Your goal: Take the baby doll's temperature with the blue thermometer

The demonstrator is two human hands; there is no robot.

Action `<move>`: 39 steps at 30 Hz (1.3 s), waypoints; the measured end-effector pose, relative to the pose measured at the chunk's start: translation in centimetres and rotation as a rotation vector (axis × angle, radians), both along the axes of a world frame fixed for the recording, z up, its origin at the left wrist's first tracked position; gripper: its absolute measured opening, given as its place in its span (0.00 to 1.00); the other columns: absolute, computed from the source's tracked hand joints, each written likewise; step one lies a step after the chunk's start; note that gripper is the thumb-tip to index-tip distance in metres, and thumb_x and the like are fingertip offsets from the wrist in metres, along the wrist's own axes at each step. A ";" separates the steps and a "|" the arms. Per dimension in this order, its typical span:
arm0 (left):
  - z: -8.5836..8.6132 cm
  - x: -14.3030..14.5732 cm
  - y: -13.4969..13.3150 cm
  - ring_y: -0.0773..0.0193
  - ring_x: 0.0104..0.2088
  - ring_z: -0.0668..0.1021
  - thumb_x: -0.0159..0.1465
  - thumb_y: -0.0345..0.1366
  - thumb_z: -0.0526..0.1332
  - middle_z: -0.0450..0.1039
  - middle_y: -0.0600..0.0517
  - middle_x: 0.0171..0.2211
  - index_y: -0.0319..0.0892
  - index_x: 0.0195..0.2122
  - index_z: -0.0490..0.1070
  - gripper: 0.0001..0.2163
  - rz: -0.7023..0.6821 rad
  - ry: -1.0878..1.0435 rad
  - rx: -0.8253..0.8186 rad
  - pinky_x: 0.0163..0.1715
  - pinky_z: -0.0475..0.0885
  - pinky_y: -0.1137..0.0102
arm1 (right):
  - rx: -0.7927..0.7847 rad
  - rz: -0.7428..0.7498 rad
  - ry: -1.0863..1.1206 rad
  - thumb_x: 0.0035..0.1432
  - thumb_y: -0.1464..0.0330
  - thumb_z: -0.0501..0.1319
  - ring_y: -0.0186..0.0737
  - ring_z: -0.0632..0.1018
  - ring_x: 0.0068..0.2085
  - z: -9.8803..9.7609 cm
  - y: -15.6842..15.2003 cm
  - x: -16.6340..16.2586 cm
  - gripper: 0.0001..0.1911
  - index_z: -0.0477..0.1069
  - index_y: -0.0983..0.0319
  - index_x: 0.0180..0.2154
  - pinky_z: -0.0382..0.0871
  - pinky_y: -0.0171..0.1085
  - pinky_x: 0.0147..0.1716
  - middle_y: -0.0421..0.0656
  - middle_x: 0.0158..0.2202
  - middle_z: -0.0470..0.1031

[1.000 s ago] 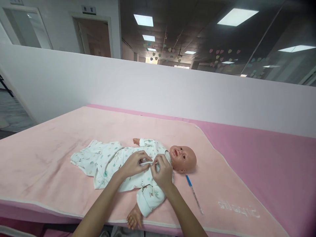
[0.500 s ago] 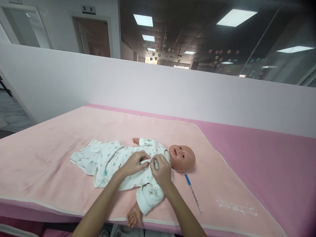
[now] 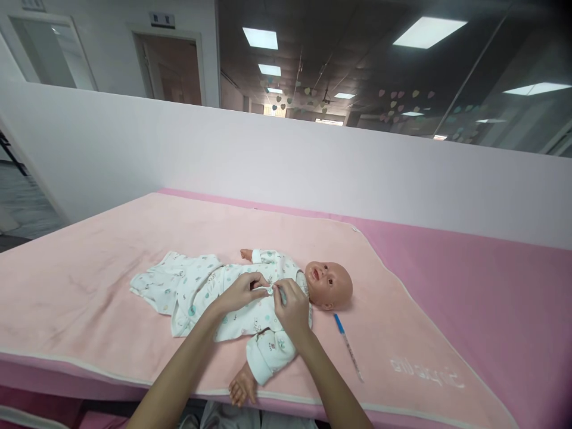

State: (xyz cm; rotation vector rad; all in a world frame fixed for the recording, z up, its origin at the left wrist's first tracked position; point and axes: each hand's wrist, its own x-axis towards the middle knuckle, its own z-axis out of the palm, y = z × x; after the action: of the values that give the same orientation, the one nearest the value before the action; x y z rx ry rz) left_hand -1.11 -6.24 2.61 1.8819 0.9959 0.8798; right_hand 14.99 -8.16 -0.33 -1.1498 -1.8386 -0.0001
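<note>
A baby doll [image 3: 329, 285] lies on its back, its head toward the right. It wears white printed baby clothes [image 3: 201, 289] with long sleeves. Over the doll's chest, my left hand [image 3: 243, 293] pinches the front edge of the top between thumb and fingers. Close beside it, my right hand [image 3: 291, 302] pinches the same edge, the fingertips of both hands nearly meeting. A small round pale spot, perhaps a snap, shows between them. Beyond the doll's near shoulder rests a thermometer [image 3: 348, 345] with a blue cap, touched by neither hand.
A peach blanket [image 3: 102, 238] with a white border covers much of the pink padded surface [image 3: 500, 286]. Behind it rises a low white wall [image 3: 286, 161] with dark glass above. The doll's near hand [image 3: 242, 386] lies at the blanket's front edge.
The folded edge strip between my fingertips has turned, and a small round spot now shows there. My hands stay at the doll's chest, otherwise almost unmoved.
</note>
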 end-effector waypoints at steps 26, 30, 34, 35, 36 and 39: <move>0.4 -1.0 -0.6 0.70 0.22 0.61 0.60 0.43 0.54 0.54 0.58 0.20 0.39 0.32 0.68 0.12 0.120 -0.092 0.017 0.24 0.58 0.74 | 0.009 -0.031 -0.028 0.54 0.72 0.53 0.38 0.72 0.36 0.3 -0.2 -0.2 0.09 0.69 0.61 0.37 0.64 0.34 0.36 0.42 0.33 0.72; 0.4 -2.4 -1.8 0.66 0.27 0.68 0.61 0.43 0.53 0.65 0.54 0.25 0.40 0.34 0.69 0.12 0.158 -0.025 0.051 0.28 0.63 0.72 | 0.096 -0.034 -0.070 0.56 0.71 0.52 0.38 0.73 0.38 0.4 -0.4 -0.5 0.11 0.68 0.61 0.40 0.65 0.34 0.36 0.44 0.37 0.73; -0.3 -2.5 -2.9 0.62 0.37 0.71 0.60 0.39 0.56 0.70 0.49 0.36 0.41 0.39 0.68 0.10 0.189 0.035 0.215 0.39 0.66 0.68 | 0.149 0.081 -0.237 0.56 0.72 0.52 0.39 0.73 0.40 0.8 -0.7 -1.6 0.14 0.67 0.60 0.45 0.66 0.34 0.34 0.45 0.43 0.72; -0.5 -2.4 -3.2 0.60 0.39 0.71 0.59 0.39 0.56 0.70 0.49 0.37 0.42 0.40 0.68 0.10 0.217 0.055 0.263 0.40 0.66 0.66 | 0.138 0.102 -0.270 0.55 0.73 0.52 0.38 0.73 0.39 0.9 -0.7 -2.0 0.14 0.67 0.60 0.44 0.66 0.34 0.33 0.45 0.43 0.72; -0.8 -2.3 -3.4 0.59 0.39 0.71 0.60 0.38 0.55 0.70 0.48 0.38 0.42 0.41 0.67 0.10 0.246 0.079 0.308 0.42 0.66 0.65 | 0.120 0.113 -0.293 0.55 0.73 0.52 0.38 0.73 0.38 0.9 -0.7 -2.4 0.14 0.67 0.60 0.43 0.65 0.33 0.32 0.44 0.41 0.72; -1.4 -2.2 -3.9 0.58 0.41 0.70 0.59 0.34 0.54 0.70 0.47 0.39 0.43 0.42 0.66 0.10 0.311 0.163 0.422 0.43 0.65 0.62 | 0.063 0.109 -0.302 0.53 0.74 0.53 0.37 0.72 0.37 1.0 -0.7 -3.0 0.11 0.68 0.59 0.38 0.64 0.33 0.29 0.42 0.36 0.72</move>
State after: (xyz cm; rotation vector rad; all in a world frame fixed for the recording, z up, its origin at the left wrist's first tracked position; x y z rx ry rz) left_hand -3.36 -10.13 1.24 2.2122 1.3058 1.2077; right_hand 11.95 -8.84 0.70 -1.0481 -2.1496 -0.1763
